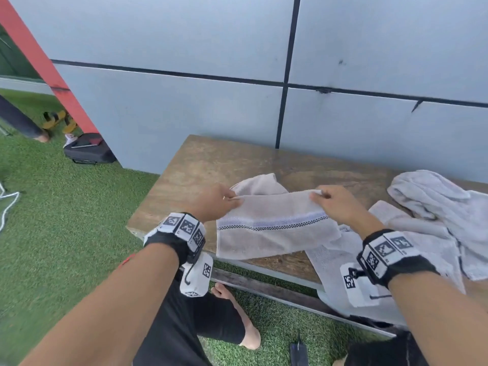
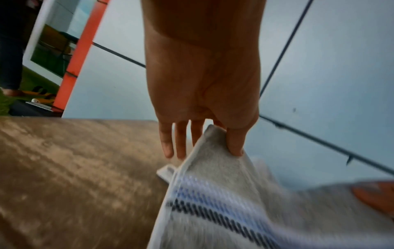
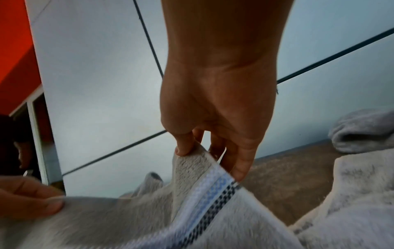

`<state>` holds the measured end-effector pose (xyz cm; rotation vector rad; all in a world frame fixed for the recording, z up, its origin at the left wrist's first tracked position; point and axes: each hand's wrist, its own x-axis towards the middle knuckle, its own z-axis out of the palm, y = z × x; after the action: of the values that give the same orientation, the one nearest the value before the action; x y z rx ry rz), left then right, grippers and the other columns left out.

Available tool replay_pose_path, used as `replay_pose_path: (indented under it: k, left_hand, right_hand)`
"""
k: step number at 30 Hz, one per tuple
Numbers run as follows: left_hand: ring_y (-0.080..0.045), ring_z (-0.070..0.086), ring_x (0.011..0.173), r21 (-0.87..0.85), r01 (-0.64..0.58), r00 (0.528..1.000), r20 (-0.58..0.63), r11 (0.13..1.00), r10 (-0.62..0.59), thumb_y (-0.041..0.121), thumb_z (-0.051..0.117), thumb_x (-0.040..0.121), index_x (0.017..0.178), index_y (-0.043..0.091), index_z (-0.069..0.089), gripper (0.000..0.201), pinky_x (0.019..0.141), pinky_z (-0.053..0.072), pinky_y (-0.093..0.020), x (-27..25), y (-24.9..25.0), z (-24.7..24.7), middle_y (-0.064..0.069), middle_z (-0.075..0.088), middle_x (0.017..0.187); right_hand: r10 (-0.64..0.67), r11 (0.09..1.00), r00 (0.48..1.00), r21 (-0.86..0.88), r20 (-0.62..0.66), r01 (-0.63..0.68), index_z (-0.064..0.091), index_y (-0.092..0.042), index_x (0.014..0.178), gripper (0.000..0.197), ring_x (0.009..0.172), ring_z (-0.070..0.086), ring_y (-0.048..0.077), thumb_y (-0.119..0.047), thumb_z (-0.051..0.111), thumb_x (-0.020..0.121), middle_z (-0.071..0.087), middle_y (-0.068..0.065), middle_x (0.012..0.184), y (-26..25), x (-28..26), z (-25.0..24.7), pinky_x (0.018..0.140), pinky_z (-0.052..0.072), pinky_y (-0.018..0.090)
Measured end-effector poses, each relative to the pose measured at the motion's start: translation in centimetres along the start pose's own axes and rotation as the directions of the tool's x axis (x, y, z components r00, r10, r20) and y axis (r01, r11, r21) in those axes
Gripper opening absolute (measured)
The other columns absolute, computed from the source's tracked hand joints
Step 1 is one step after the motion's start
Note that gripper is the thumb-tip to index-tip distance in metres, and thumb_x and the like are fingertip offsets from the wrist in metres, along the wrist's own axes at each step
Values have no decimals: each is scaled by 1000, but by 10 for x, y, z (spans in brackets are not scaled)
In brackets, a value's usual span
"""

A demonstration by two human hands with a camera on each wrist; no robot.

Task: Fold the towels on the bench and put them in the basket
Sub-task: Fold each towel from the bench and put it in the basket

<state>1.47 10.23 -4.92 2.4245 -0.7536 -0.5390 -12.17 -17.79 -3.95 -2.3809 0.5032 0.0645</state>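
A beige towel (image 1: 274, 228) with a blue and black checked stripe lies across the wooden bench (image 1: 206, 165), its near end hanging over the front edge. My left hand (image 1: 214, 202) pinches the towel's upper left corner; the left wrist view shows the thumb (image 2: 235, 143) pressing on the towel (image 2: 215, 198). My right hand (image 1: 335, 204) pinches the upper right corner, thumb (image 3: 184, 146) on top of the towel (image 3: 192, 212). Both hands hold that edge lifted a little above the bench. No basket is in view.
More pale towels (image 1: 433, 215) lie crumpled on the bench's right part, one draped over the front edge (image 1: 335, 276). A grey panelled wall (image 1: 237, 101) stands behind. Green turf (image 1: 66, 220), a black bag (image 1: 87, 150) and sandals (image 1: 56, 118) lie to the left. My bare foot (image 1: 224, 291) is below the bench.
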Motion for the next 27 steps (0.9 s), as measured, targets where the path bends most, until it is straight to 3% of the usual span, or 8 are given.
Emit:
replay_pose_path:
  k: [2,4,10,13,18,22,24,27]
  left_hand:
    - [-19,58,101,69,13,999,44,998,-16,37,63,94,97,19,79,25,90,46,-36,10,-4,15,-1,56,109]
    - [-21,57,109,113,33,994,98,993,-44,43,62,92,82,19,77,29,94,45,-38,20,-9,29,0,56,107]
    - [-21,44,55,147,-62,993,104,987,47,23,54,96,59,3,51,43,54,33,-30,52,11,37,-19,55,63]
    - [-17,35,47,178,-117,992,74,977,105,25,55,98,52,12,42,50,44,25,-24,86,48,10,-5,42,52]
    - [-21,37,54,106,-143,981,-120,984,155,28,57,95,53,12,38,50,51,27,-32,154,129,-51,-5,40,56]
    - [-18,35,50,62,-150,954,-254,987,161,26,59,94,50,15,36,50,55,31,-28,194,162,-81,-1,35,52]
    - [-22,40,54,60,-128,924,-354,990,141,30,59,95,51,16,39,50,58,35,-28,210,164,-91,-1,38,58]
    - [-32,57,70,99,-75,885,-452,992,112,38,54,95,67,18,60,34,69,49,-35,225,160,-98,-8,56,82]
  right_hand:
    - [-21,999,999,-34,41,22,39,-14,68,38,57,37,17,-29,51,101,42,1,62,-3,6,13,57,27,32]
    - [-36,999,993,-36,115,40,43,-15,67,36,58,39,16,-29,51,99,46,1,64,-6,12,29,57,30,32]
    - [-117,967,966,-193,229,163,36,-15,55,44,68,51,26,-22,52,95,51,9,74,-16,30,52,66,44,40]
    - [-145,972,985,-174,99,160,35,-17,50,48,61,50,26,-23,56,92,57,17,74,-21,52,17,57,41,37]
    - [-131,991,976,-63,-173,122,52,-16,54,42,59,42,21,-23,59,95,47,7,62,-29,109,-81,49,29,28]
    - [-132,984,931,-156,-340,82,51,5,70,39,64,41,25,-24,55,96,47,16,66,-21,142,-140,53,31,26]
    - [-144,984,889,-156,-434,83,49,3,68,41,65,45,30,-27,55,96,47,16,63,-10,150,-162,54,32,24]
    - [-117,989,814,-140,-568,45,50,-6,64,41,72,52,37,-32,55,95,53,17,65,10,157,-182,63,30,38]
